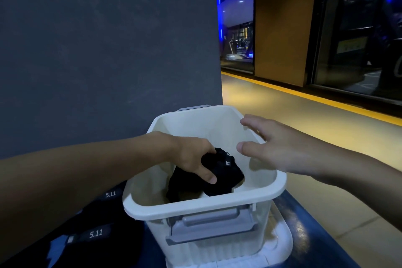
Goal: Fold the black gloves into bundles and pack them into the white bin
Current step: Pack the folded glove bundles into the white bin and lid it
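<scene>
**Bundle held inside the bin**

The left hand (pixel 193 156) reaches over the rim of the white plastic bin with grey latch handles (pixel 202 204) and holds a rolled bundle of black fabric gloves (pixel 224 172) down inside it. Its fingers (pixel 207 177) are pinching the bundle: the thumb lies across the near side of the fabric, while the others curl over the far side and are mostly hidden. A small white label shows on top of the bundle. More black fabric lies under it on the bin's floor, toward the near left.

The right hand (pixel 280 150) hovers above the bin's right rim, palm turned inward, fingers spread and holding nothing; it is near the bundle but apart from it.

The bin stands on a glossy dark blue desk (pixel 304 224), seemingly on a white ribbed lid. To the bin's left lie more loose black gloves with "5.11" printed in white on the wrist straps (pixel 95 234). A dark grey wall (pixel 108 39) rises just behind the bin.
</scene>
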`<state>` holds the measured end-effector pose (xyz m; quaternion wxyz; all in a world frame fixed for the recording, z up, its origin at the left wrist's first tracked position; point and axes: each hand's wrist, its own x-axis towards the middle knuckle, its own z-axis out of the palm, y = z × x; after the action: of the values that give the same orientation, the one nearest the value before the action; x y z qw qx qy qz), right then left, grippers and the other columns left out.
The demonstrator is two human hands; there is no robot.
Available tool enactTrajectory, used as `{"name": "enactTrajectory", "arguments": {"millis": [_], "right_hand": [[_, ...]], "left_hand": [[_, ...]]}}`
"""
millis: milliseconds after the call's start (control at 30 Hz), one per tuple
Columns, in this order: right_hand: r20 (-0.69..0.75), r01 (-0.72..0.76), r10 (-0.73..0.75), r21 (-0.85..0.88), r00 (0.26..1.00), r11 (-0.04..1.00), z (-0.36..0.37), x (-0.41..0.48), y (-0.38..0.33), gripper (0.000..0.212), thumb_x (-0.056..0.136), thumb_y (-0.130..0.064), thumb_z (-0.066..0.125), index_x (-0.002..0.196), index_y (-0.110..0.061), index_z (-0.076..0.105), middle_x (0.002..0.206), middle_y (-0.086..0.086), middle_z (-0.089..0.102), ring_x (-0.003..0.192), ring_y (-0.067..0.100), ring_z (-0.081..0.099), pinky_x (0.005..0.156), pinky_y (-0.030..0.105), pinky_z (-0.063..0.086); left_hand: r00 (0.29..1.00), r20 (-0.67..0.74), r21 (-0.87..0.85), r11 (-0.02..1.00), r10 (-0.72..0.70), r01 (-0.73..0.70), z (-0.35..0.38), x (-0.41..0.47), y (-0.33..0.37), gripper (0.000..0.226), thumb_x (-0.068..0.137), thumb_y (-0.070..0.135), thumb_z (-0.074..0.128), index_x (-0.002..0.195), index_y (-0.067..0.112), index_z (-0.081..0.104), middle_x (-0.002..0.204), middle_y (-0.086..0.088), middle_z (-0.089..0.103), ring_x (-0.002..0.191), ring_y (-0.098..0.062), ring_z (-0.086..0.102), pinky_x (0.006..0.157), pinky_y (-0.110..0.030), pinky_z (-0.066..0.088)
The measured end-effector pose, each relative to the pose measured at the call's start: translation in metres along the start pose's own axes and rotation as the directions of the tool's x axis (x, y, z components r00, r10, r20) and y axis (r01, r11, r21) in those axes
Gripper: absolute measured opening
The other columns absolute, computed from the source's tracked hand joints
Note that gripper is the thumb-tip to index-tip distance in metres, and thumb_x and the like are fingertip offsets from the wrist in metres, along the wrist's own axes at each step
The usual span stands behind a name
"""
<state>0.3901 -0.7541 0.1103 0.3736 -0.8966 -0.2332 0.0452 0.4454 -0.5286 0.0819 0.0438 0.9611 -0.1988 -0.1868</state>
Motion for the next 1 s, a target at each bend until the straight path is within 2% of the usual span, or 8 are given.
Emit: {"name": "enactTrajectory", "arguments": {"millis": [67, 233, 367, 533, 733, 800, 900, 1000], "right_hand": [[0.062, -0.014, 0.009, 0.074, 0.998, 0.997, -0.004, -0.004, 0.003, 0.063, 0.088, -0.045, 0.062, 0.144, -0.032, 0.036, 0.137, -0.023, 0.044, 0.124, 0.006, 0.046, 0.103, 0.031, 0.042], [0.099, -0.017, 0.006, 0.109, 0.995, 0.994, -0.007, -0.009, 0.010, 0.082, 0.085, -0.043, 0.066, 0.153, -0.035, 0.020, 0.154, -0.035, 0.008, 0.138, -0.005, 0.020, 0.105, 0.020, 0.024], [0.117, 0.004, -0.017, 0.118, 0.993, 0.993, -0.010, -0.007, 0.009, 0.079, 0.085, -0.037, 0.067, 0.152, -0.031, 0.025, 0.139, -0.044, 0.021, 0.113, -0.024, 0.031, 0.086, 0.007, 0.033], [0.107, 0.030, -0.039, 0.086, 0.993, 0.996, -0.011, -0.005, 0.012, 0.087, 0.081, -0.042, 0.069, 0.153, -0.032, 0.022, 0.156, -0.031, 0.006, 0.130, -0.011, 0.019, 0.098, 0.017, 0.021], [0.100, 0.064, -0.068, 0.046, 0.993, 0.997, -0.012, -0.004, 0.007, 0.069, 0.083, -0.043, 0.069, 0.144, -0.028, 0.041, 0.137, -0.030, 0.037, 0.126, -0.006, 0.036, 0.098, 0.019, 0.036], [0.068, 0.092, -0.092, 0.002, 0.993, 0.996, -0.013, -0.005, 0.002, 0.069, 0.081, -0.047, 0.070, 0.142, -0.026, 0.043, 0.134, -0.025, 0.044, 0.130, 0.000, 0.040, 0.101, 0.027, 0.042], [0.015, 0.114, -0.113, -0.056, 0.993, 0.992, -0.018, -0.010, -0.011, 0.070, 0.082, -0.048, 0.068, 0.144, -0.028, 0.041, 0.139, -0.022, 0.043, 0.129, -0.001, 0.038, 0.083, 0.013, 0.037], [-0.005, 0.127, -0.127, -0.034, 0.992, 0.991, -0.020, -0.017, -0.030, 0.060, 0.086, -0.042, 0.066, 0.140, -0.030, 0.045, 0.119, -0.030, 0.047, 0.122, -0.001, 0.038, 0.081, 0.014, 0.034]], "left_hand": [[0.999, 0.049, -0.011, 1.000, 0.005, -0.004, -0.003, -0.002, -0.002, 0.063, 0.069, 0.055, 0.083, 0.118, 0.023, 0.062, 0.111, 0.006, 0.070, 0.103, -0.018, 0.066, 0.093, -0.041, 0.055], [0.999, 0.045, 0.056, 0.998, 0.005, -0.008, -0.001, 0.003, -0.005, 0.068, 0.060, 0.054, 0.086, 0.115, 0.021, 0.061, 0.109, 0.005, 0.069, 0.100, -0.019, 0.067, 0.088, -0.042, 0.057], [1.000, 0.003, 0.128, 0.992, -0.008, 0.008, 0.003, 0.008, -0.002, 0.077, 0.052, 0.071, 0.071, 0.108, 0.019, 0.061, 0.103, 0.002, 0.067, 0.092, -0.022, 0.067, 0.081, -0.041, 0.059], [1.000, -0.020, 0.152, 0.988, -0.020, 0.023, 0.004, 0.007, -0.001, 0.087, 0.048, 0.077, 0.064, 0.112, 0.018, 0.060, 0.106, 0.001, 0.063, 0.095, -0.023, 0.066, 0.082, -0.042, 0.058], [0.998, -0.056, 0.115, 0.992, -0.041, 0.048, -0.013, -0.014, 0.007, 0.054, 0.077, 0.053, 0.078, 0.113, 0.017, 0.062, 0.102, 0.006, 0.065, 0.098, -0.020, 0.063, 0.090, -0.039, 0.054], [0.991, -0.127, 0.112, 0.992, -0.035, 0.050, -0.021, -0.028, 0.011, 0.054, 0.081, 0.052, 0.075, 0.121, 0.018, 0.062, 0.107, 0.007, 0.060, 0.106, -0.020, 0.060, 0.096, -0.036, 0.050], [0.965, -0.260, 0.098, 0.993, -0.037, 0.065, -0.031, -0.059, 0.019, 0.063, 0.087, 0.052, 0.069, 0.139, 0.022, 0.052, 0.126, 0.008, 0.056, 0.121, -0.014, 0.053, 0.103, -0.028, 0.042], [0.912, -0.410, 0.012, 0.999, -0.026, 0.034, -0.033, -0.097, 0.027, 0.056, 0.090, 0.046, 0.066, 0.141, 0.027, 0.050, 0.128, 0.008, 0.057, 0.119, -0.010, 0.052, 0.100, -0.026, 0.043]]}}
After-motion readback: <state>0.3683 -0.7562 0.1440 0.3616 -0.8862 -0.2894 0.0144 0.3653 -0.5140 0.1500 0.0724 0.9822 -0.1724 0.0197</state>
